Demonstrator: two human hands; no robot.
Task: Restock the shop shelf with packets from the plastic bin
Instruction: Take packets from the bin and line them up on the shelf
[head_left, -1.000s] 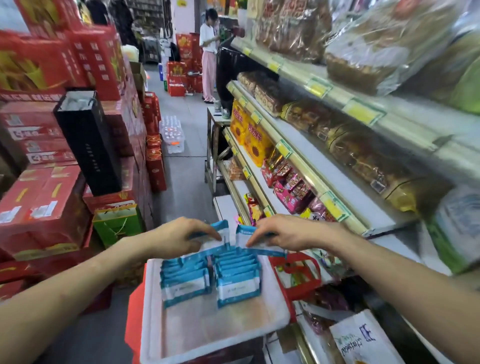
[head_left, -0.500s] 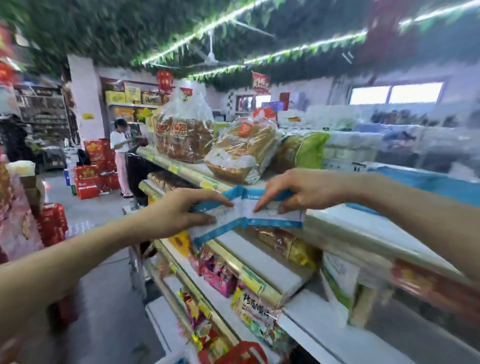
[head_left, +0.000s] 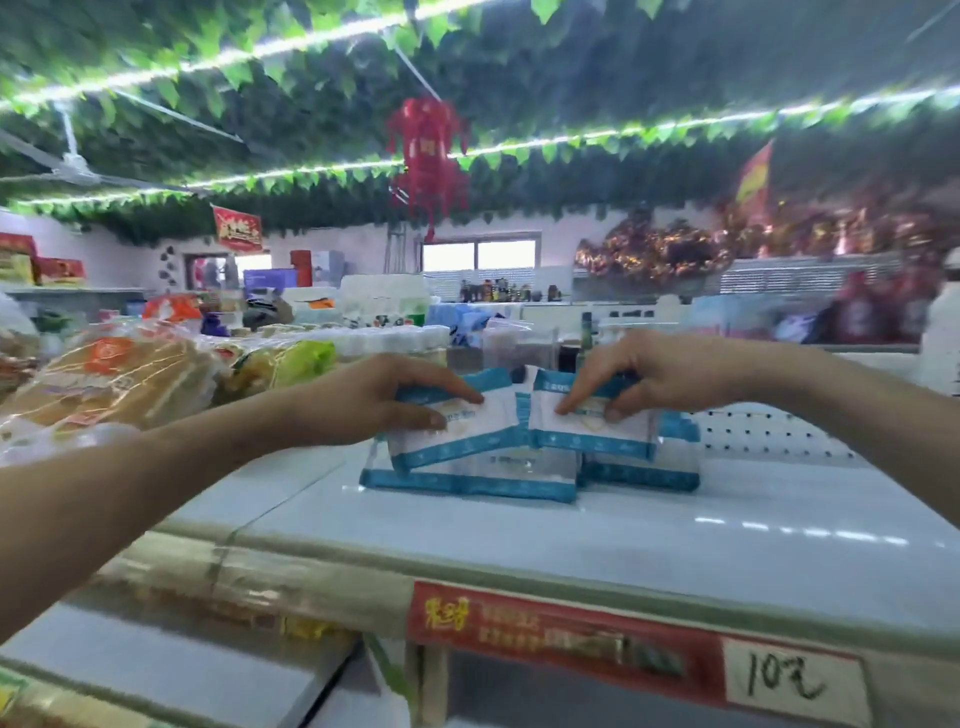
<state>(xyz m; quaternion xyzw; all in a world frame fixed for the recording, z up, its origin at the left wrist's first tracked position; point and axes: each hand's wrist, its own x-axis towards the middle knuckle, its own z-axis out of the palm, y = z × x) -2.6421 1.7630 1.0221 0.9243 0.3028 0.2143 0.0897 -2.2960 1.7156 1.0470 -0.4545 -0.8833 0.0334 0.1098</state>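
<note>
Over the white top shelf, each hand holds a blue-and-white packet. My left hand pinches the left packet by its upper part, thumb in front and fingers on top. My right hand pinches the right packet the same way. Both packets hang upright, side by side, in front of other blue-and-white packets that stand on the shelf. The plastic bin is out of view.
Bagged bread lies on the shelf to the left. A red price label with "10" runs along the shelf's front edge. A perforated back panel stands at the right. Lower shelves show at bottom left.
Both hands lifted packets from the bin up to the top shelf. The view swung up with them; the bin and lower shelves dropped out of sight.
</note>
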